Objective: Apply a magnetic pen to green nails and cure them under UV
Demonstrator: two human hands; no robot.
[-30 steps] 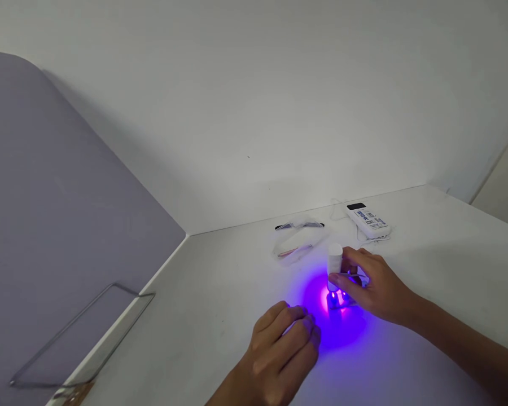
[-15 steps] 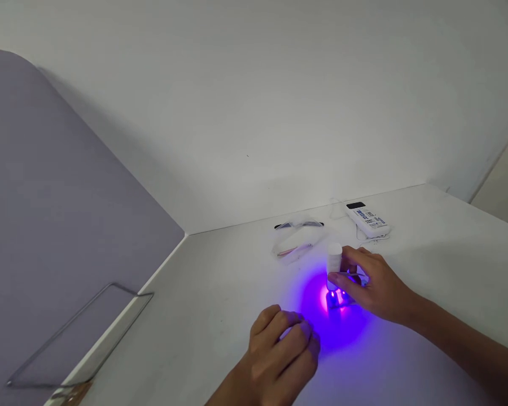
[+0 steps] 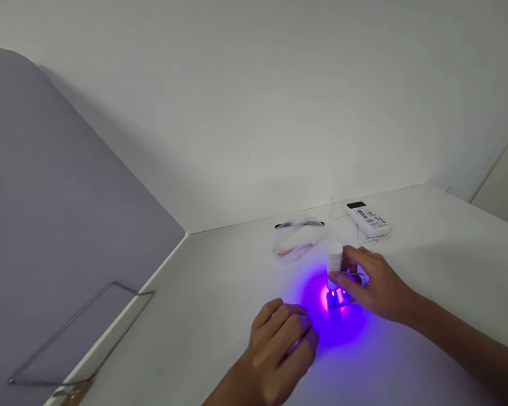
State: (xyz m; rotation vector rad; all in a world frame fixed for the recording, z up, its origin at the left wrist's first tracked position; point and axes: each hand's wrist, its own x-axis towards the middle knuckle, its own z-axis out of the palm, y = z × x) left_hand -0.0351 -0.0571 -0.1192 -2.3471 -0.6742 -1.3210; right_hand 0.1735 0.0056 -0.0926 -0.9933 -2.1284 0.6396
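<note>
My right hand (image 3: pixel 375 287) grips a small UV lamp (image 3: pixel 334 259), a white upright cylinder, with thumb and fingers around it. Violet light shines from its lower end onto the white table (image 3: pixel 173 316). A small flat piece sits at the lit end, but the glare blurs it. To the left of the glow is my left hand (image 3: pixel 281 349), closed with its fingers curled under. Its fingertips are turned away, so whatever they may hold is hidden.
Behind the lamp lies a clear plastic bag (image 3: pixel 296 245) with a thin pinkish stick in it. A white power bank (image 3: pixel 368 220) with a dark display and a cable is at the back right. A bent metal wire frame (image 3: pixel 125 332) stands across the table's left edge.
My left hand has shifted slightly, its fingers rising and curling a little. My right hand and the lit lamp stay in place.
</note>
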